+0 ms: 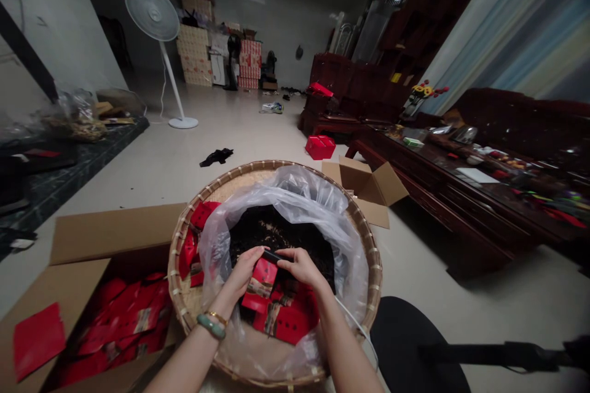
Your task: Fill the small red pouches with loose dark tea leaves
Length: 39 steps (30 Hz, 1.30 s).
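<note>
At the far left, a dark stone-topped counter (pixel 55 178) runs along the wall, with a bulging plastic bag (pixel 76 116) on its back end. Below it, on the pale tile floor (pixel 258 135), an open cardboard box (pixel 106 239) sits packed with flat red packets (pixel 120 325), and one loose packet (pixel 39 341) lies on its near flap.

Next comes a round woven bamboo tray (pixel 373 264), lined with a clear plastic bag (pixel 281 196) holding dark dried leaves (pixel 262 233). More red packets (pixel 288 319) lie heaped at the tray's near edge, and others sit against its left rim. Over that heap, the left hand (pixel 242 276), with a green bead bracelet (pixel 211 326) and a gold bracelet (pixel 216 318) on its wrist, and the right hand (pixel 302 267) pinch one red packet (pixel 263 276) upright by its top edge, where a thin black strip (pixel 271 256) shows – fingers pressed together, not spread.

Beyond the tray are a white standing fan (pixel 152 12), stacked cartons (pixel 216 43), a black cloth (pixel 216 156) and a red box (pixel 320 147) on the floor. A second open cardboard box (pixel 364 187) sits just behind the tray's far rim. To the right, a long dark wooden table (pixel 437 196) is crowded with small items – a black round seat (pixel 415 344) stands nearest, at the bottom edge.
</note>
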Tool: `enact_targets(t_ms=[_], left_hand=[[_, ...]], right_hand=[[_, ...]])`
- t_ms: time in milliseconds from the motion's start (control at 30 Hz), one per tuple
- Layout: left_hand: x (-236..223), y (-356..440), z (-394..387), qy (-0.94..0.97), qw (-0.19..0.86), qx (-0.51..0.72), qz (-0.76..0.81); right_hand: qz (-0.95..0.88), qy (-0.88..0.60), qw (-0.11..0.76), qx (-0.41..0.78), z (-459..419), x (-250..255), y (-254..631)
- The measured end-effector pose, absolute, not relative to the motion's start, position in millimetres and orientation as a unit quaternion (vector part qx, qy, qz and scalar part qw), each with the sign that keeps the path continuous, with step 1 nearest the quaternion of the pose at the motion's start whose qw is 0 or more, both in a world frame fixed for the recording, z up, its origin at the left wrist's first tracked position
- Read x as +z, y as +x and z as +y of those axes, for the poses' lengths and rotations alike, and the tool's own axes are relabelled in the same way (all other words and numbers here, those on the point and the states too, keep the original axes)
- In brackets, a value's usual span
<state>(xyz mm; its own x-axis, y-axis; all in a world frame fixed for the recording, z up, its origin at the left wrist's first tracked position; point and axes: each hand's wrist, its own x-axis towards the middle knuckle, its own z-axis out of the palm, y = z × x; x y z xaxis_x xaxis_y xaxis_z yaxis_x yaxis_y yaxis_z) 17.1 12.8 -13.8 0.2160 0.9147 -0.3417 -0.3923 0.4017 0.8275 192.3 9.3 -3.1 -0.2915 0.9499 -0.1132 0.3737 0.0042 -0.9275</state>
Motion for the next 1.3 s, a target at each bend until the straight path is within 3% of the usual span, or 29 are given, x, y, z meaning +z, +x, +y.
enact_targets(t_ms=[700,1000,1300], left_hand=[[-15.8,17.9,9.2,0.36,0.679,0.447,0.458],[-9.2,18.7,5.5,0.351,0.685,0.452,0.45],[-11.0,18.6,5.1,0.343,0.692,0.455,0.443]], right_hand=[[-0.641,-0.524,0.301,0.473,2.2,-0.9,193.4],[-0.685,-0.588,0.262,0.341,-5.4,9.1,190.0],[-0.692,-0.595,0.264,0.311,-6.1,5.4,187.5]])
